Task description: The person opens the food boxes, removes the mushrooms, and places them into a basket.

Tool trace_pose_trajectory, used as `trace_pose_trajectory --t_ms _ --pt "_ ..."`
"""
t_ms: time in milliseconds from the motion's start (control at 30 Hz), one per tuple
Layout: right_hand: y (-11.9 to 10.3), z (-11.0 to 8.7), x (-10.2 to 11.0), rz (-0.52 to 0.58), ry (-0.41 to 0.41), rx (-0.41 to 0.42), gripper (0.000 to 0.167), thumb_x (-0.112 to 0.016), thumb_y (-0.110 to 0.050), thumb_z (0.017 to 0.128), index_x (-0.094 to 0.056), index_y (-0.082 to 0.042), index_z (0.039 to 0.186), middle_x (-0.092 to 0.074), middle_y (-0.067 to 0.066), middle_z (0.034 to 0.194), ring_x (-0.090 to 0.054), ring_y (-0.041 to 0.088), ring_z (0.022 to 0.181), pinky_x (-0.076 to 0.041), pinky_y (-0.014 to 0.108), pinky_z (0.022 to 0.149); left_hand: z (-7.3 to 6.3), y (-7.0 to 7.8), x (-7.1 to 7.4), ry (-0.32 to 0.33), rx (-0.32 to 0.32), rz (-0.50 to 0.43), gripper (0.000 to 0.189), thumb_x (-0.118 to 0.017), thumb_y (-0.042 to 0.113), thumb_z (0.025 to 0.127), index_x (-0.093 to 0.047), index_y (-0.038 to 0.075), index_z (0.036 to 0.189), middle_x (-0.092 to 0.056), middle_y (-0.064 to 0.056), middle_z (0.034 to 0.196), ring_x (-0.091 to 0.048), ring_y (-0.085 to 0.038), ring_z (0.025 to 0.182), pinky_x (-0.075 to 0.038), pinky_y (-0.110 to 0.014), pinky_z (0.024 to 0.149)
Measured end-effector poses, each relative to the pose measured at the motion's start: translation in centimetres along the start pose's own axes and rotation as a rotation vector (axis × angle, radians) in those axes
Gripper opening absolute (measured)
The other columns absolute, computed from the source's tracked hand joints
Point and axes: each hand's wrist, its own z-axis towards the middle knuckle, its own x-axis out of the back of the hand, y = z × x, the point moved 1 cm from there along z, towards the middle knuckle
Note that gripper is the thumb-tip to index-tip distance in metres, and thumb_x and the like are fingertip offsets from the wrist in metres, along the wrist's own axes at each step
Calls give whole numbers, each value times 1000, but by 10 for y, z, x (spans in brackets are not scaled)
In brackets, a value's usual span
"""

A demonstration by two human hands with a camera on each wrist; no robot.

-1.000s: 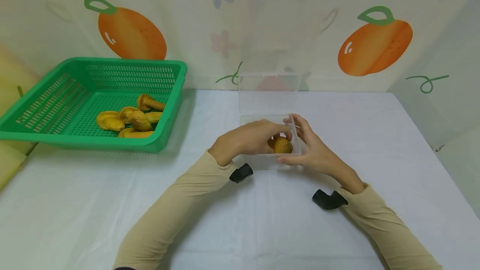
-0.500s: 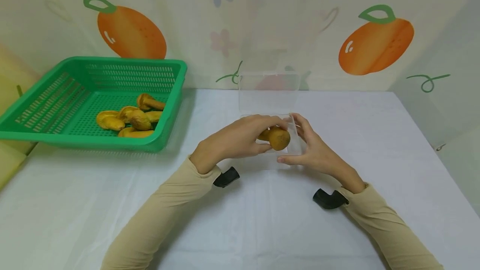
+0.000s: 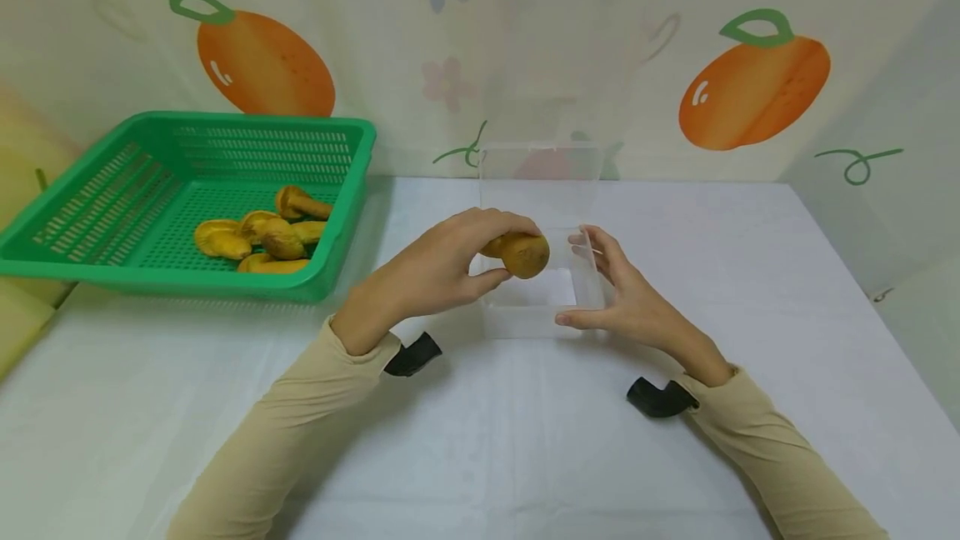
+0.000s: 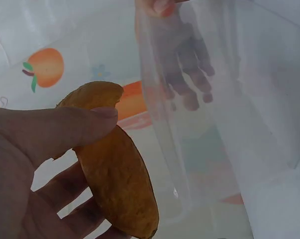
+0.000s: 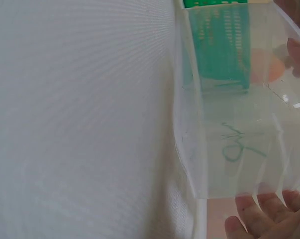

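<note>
My left hand (image 3: 442, 265) grips a yellow-brown mushroom (image 3: 527, 256), its rounded end pointing right, above the left part of a clear plastic box (image 3: 517, 322). In the left wrist view the thumb lies across the mushroom (image 4: 121, 179) and the other fingers sit behind it. With its thumb at the front and fingers at the back, my right hand (image 3: 641, 307) holds the box's right side. Its fingertips show along the wall of the box (image 5: 224, 174) in the right wrist view. Behind the box its clear lid (image 3: 537, 165) stands raised.
To the left stands a green slotted basket (image 3: 157, 280) with several mushrooms (image 3: 281, 238) in its right part. A white cloth (image 3: 525, 440) covers the table. At the back hangs a curtain (image 3: 360, 40) printed with oranges and flowers.
My left hand has lifted the mushroom up out of the box and moved left with it. The right hand has stayed at the box's right side.
</note>
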Motion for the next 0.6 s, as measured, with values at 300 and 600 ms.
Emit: trace_pose_trajectory --t_ms 300,600 --pt "1 1 0 0 4 -4 119 -87 -33 76 -2 -19 159 -14 5 166 -14 35 154 -17 60 121 -15 -10 23 88 48 18 46 -74 3 86 -58 9 129 -66 -3 119 -60 -18 106 -50 -35 96" --pt "0 -1 -1 -6 -1 -6 119 -86 -35 77 -1 -20 159 -16 2 165 -13 35 154 -16 58 122 -33 -29 54 212 134 48 47 -73 -3 84 -58 5 128 -67 -10 120 -62 -23 101 -52 -36 89"
